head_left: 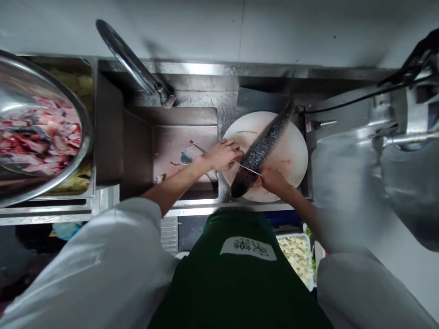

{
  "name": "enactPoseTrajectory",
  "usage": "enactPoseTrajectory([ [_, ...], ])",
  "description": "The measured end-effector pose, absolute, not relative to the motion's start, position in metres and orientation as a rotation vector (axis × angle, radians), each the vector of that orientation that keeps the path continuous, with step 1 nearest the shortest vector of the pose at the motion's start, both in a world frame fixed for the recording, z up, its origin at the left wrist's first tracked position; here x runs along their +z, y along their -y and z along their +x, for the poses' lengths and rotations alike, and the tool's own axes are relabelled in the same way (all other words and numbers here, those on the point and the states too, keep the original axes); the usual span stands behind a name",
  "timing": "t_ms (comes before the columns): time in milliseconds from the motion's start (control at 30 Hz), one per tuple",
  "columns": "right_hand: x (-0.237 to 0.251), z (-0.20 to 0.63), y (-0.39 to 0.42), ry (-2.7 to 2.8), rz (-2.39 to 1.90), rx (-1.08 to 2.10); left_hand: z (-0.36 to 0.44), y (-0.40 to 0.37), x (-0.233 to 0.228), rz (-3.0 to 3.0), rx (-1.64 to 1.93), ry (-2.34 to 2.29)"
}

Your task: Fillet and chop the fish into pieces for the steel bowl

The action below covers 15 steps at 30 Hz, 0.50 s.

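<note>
A whole dark, speckled fish lies slantwise on a round white cutting board, its head toward me and its tail over the far rim. Across the fish just behind the head runs a knife, seen edge-on as a thin bright line. My right hand is closed on the knife's handle at the right side of the fish. On the other side, my left hand has its fingers curled at the far end of the blade, over the board's left edge. Its fingertips are partly hidden.
Left of the board is a steel sink with scraps and a round-ended tool, under a curved faucet. A metal bowl of cut fish pieces stands farther left. A blurred translucent shape is at right.
</note>
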State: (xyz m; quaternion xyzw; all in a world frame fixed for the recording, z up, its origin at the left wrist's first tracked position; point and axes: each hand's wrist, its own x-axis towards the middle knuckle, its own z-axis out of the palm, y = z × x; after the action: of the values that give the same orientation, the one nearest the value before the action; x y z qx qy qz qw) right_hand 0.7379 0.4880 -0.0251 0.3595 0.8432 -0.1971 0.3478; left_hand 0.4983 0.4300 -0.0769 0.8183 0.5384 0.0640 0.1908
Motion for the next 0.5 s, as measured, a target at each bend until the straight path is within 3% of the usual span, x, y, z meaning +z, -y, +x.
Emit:
enactPoseTrajectory([
  [133, -0.009, 0.732, -0.491, -2.221, 0.961, -0.543, 0.562, -0.357, -0.080, 1.789, 0.609, -2.086],
  [300, -0.009, 0.726, -0.490, -2.243, 0.948, -0.461, 0.648, -0.343, -0.101, 1.282, 0.522, -2.261],
  [500, -0.001, 0.719, -0.505, -2.265, 0.878, -0.447, 0.648, -0.346, -0.107, 1.172, 0.530, -2.287],
])
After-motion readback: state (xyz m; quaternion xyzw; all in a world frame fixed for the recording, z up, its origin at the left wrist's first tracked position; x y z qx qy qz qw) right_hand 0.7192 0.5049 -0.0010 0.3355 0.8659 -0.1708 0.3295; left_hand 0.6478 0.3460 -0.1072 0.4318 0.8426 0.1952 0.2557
